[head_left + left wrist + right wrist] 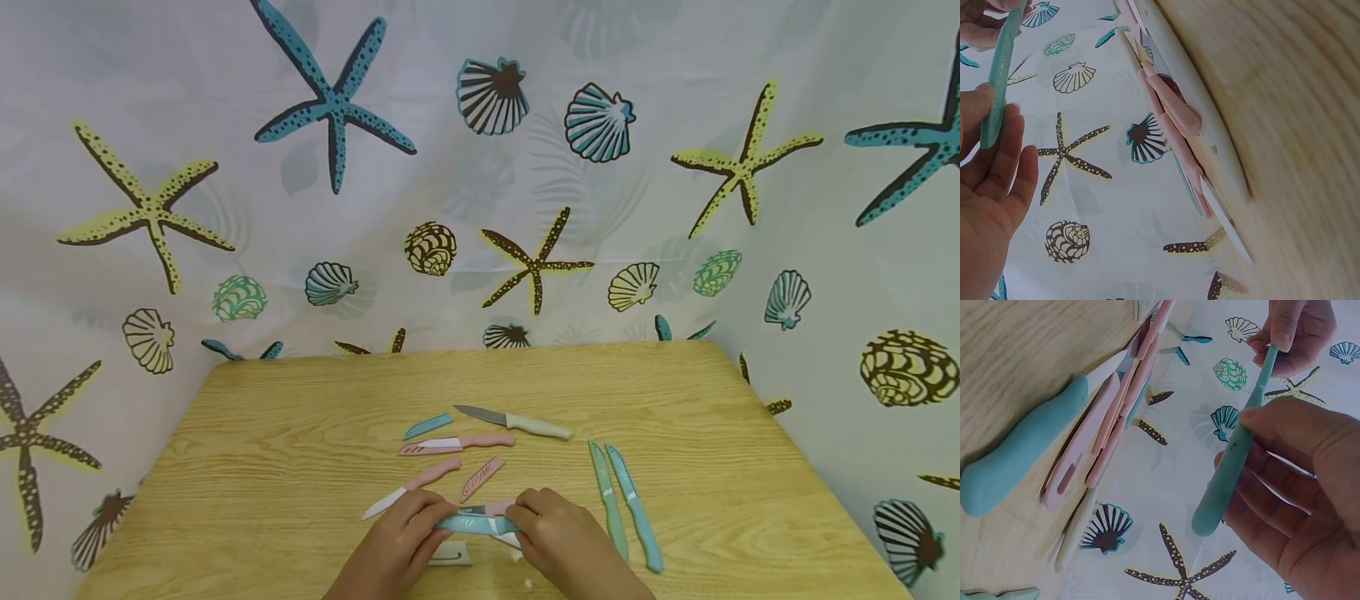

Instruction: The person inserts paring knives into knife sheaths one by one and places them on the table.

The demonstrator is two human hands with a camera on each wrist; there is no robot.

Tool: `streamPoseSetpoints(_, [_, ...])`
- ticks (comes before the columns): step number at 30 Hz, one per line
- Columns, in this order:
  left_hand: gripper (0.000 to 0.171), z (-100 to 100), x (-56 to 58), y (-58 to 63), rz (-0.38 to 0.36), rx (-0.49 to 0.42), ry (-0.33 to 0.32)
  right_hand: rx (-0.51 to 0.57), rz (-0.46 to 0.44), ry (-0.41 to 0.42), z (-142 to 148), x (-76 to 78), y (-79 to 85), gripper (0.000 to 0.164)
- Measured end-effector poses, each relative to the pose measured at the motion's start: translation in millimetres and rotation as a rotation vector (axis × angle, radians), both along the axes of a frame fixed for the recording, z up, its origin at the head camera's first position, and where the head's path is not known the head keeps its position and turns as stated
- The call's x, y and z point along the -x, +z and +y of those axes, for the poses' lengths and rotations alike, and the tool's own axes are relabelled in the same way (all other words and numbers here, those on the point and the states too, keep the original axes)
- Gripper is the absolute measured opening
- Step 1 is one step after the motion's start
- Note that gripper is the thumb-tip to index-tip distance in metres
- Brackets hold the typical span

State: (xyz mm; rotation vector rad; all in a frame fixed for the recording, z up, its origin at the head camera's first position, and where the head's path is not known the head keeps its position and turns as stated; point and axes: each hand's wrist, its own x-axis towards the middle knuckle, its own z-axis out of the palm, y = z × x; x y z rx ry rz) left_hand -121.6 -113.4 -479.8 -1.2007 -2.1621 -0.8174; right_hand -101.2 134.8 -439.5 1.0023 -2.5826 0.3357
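Left fingers (1007, 165) pinching teal knife (1001, 65), pink handles (1175, 111), wooden table (1297, 125)

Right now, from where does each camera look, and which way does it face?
Head: worn on the head, facing forward and down over the wooden table toward the patterned cloth; left hand and right hand show.
Left wrist: worn there, facing that hand's work; left hand near, part of right hand at top left.
Right wrist: worn there, facing that hand's work; right hand near, left hand at top.
Both wrist views share the blue knife, held between the hands.
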Motion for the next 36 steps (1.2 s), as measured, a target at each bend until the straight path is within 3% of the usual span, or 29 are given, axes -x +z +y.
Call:
streamPoseSetpoints(6, [0.018,0.3,-2.5,4.7,-0.047,0.009,0.074,-0.007,-0.015,-0.012,-0.4,2.3,4.5,0.017])
streamPoseSetpoints(11, [0.043,0.3,-4.0,7.6,-0.113,0.058,0.235,-0.010,-0.012,-0.031,2.7,4.9,9.2,0.022])
streamPoseSetpoints(15, [0.048,-2.5,-2.5,5.6,-0.156,0.118,0.360,0.034,-0.023,-0.085,14.3,7.6,8.7,0.024])
streamPoseSetpoints(20, [0.040,-9.2,0.9,0.5,-0.150,0.120,0.374,0.094,-0.047,-0.199,37.1,10.4,7.6,0.027])
streamPoseSetpoints(25, [0.032,-14.6,7.3,-1.0,-0.144,0.149,0.384,0.162,-0.109,-0.387,61.6,11.3,9.8,0.025])
streamPoseSetpoints(30, [0.028,-20.0,19.9,7.3,-0.103,0.196,0.421,0.207,-0.229,-0.559,88.4,9.5,8.0,0.022])
streamPoseSetpoints(36, [0.023,-20.5,33.8,19.5,-0.060,0.219,0.415,0.209,-0.422,-0.705,120.2,9.3,-1.3,0.022])
